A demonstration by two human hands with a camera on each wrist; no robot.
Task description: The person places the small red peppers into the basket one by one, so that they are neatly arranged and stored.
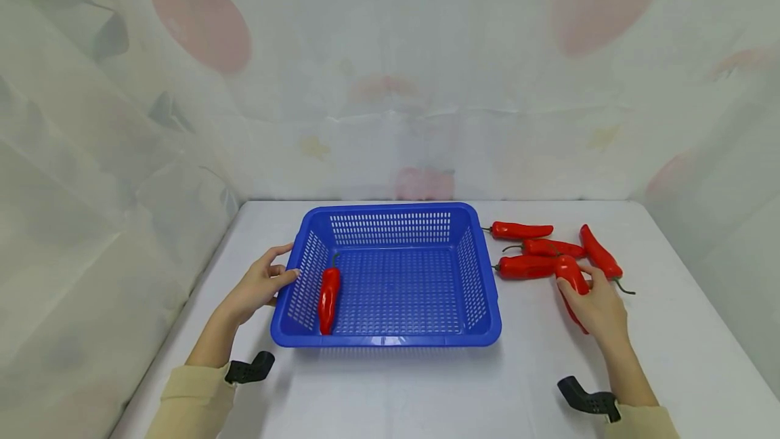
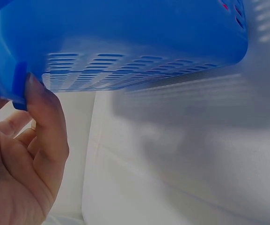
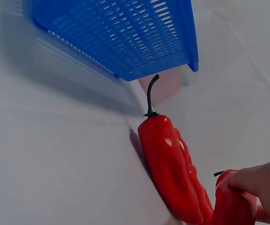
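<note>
A blue perforated plastic basket (image 1: 390,342) stands on the white table, with one red chili pepper (image 1: 329,300) lying inside near its left wall. My left hand (image 1: 258,284) grips the basket's left rim, thumb on top; in the left wrist view, fingers (image 2: 50,126) curl under that rim. To the right of the basket, my right hand (image 1: 600,303) holds another red pepper (image 1: 569,273) between thumb and fingers. The right wrist view shows this held pepper (image 3: 233,201) beside a red pepper with a dark curved stem (image 3: 167,164).
Several loose red peppers lie right of the basket: one at the back (image 1: 521,230), one in the middle (image 1: 554,247), one nearer the front (image 1: 525,267) and one at far right (image 1: 600,253). A patterned pale curtain (image 1: 390,120) hangs behind the white table (image 1: 390,391).
</note>
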